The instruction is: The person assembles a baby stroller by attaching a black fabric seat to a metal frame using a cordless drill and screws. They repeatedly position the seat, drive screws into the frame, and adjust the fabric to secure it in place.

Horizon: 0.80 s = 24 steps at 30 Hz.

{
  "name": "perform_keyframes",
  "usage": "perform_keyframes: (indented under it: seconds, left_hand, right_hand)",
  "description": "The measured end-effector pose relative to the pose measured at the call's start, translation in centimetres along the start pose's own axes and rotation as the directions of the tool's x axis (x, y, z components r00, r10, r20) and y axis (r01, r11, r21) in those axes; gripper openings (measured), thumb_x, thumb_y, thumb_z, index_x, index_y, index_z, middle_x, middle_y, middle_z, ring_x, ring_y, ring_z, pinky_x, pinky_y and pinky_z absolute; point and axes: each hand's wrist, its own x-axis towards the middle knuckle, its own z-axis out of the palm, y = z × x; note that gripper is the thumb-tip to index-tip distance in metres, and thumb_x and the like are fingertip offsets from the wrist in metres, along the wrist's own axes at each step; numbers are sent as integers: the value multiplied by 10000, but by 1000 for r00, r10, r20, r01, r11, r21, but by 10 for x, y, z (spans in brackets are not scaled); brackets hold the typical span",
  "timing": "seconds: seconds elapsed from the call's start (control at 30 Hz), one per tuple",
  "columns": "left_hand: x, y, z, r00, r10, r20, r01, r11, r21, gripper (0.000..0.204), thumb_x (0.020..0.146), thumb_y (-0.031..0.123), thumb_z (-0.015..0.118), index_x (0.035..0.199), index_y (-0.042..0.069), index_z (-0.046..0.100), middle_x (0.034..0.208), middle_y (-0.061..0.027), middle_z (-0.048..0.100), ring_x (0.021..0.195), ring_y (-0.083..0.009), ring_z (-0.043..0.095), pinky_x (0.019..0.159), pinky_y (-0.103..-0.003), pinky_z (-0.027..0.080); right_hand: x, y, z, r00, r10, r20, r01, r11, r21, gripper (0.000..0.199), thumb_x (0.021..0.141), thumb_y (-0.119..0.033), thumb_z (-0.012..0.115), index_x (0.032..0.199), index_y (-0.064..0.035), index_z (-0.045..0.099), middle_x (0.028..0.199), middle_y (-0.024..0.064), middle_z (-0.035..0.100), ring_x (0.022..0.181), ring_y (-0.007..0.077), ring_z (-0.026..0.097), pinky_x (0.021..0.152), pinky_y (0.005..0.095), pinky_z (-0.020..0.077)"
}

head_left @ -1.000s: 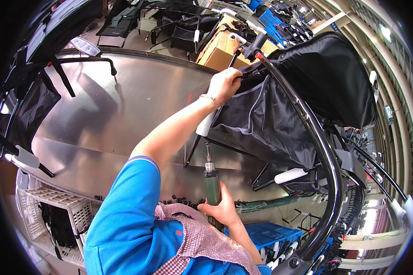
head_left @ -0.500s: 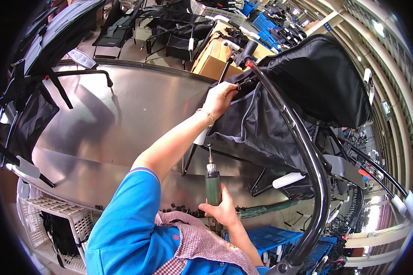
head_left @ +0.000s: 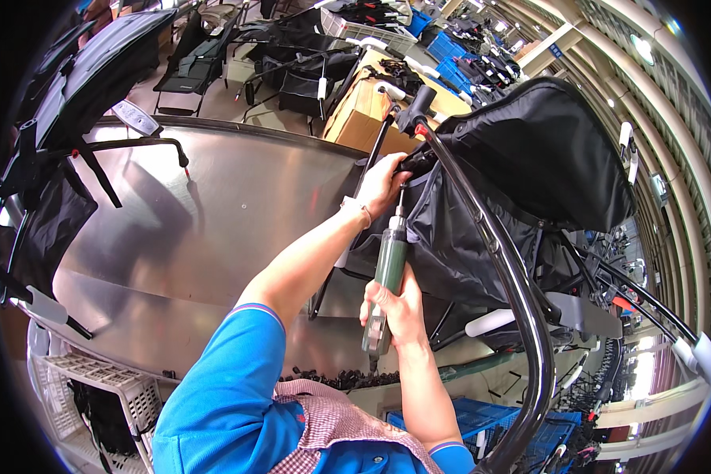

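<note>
Steel tabletop spreads under your arms, dull and reflective, with a workshop of folded frames and boxes beyond it. Your left hand is closed around the black grip end of the curved frame tube, fingers wrapped tight where the tube meets the dark fabric. Your right hand is clenched around the green driver, held upright just below the left hand, its thin bit pointing up and reaching the fabric edge right beside your left thumb. Whether the bit sits on a screw cannot be told. The tube sweeps from your left hand down past your right forearm toward the lower edge. Near your right elbow lies a scatter of small black parts on the table's front edge. Below your left arm sits a white crate; below your right forearm, a blue crate. Beyond your left hand stands a cardboard box.
</note>
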Motion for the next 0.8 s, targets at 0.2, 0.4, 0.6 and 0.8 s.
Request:
perform_keyframes:
  seconds: [0.2, 0.4, 0.6, 0.8]
  left_hand:
    - [-2, -4, 4, 1000, -5, -2, 5, 1000, -16, 365, 820, 61, 642, 1164, 30, 525, 1028, -178, 604, 952, -366, 588, 837, -378, 477]
    - [-2, -7, 1, 1000, -2, -7, 2, 999, -33, 440, 733, -31, 610, 1162, 30, 536, 1037, -175, 607, 976, -358, 588, 873, -374, 472]
    - [2, -1, -14, 963, -179, 200, 239, 910, -338, 477, 763, -35, 608, 1230, 23, 532, 1122, -111, 620, 1056, -202, 587, 940, -305, 440]
    - [13, 8, -36, 827, -358, 434, 552, 663, -505, 425, 889, 130, 642, 1288, 21, 547, 1221, -19, 584, 1101, -97, 507, 989, -259, 380]
  right_hand:
    - [20, -2, -7, 998, 61, -3, -61, 998, 27, 567, 774, -289, 779, 1124, -59, 396, 718, 82, 566, 508, 184, 598, 440, 306, 513]
    - [37, 6, -20, 997, 76, 27, -78, 994, 72, 519, 770, -294, 782, 1054, -43, 428, 712, 81, 566, 504, 189, 596, 440, 308, 513]
    - [40, 12, -21, 998, 68, 5, -68, 996, 62, 412, 783, -317, 767, 907, -27, 503, 701, 74, 576, 505, 179, 597, 440, 305, 517]
    - [37, 7, -17, 998, 67, 7, -67, 986, 149, 415, 758, -314, 794, 884, -14, 536, 680, 76, 577, 516, 169, 601, 453, 291, 512]
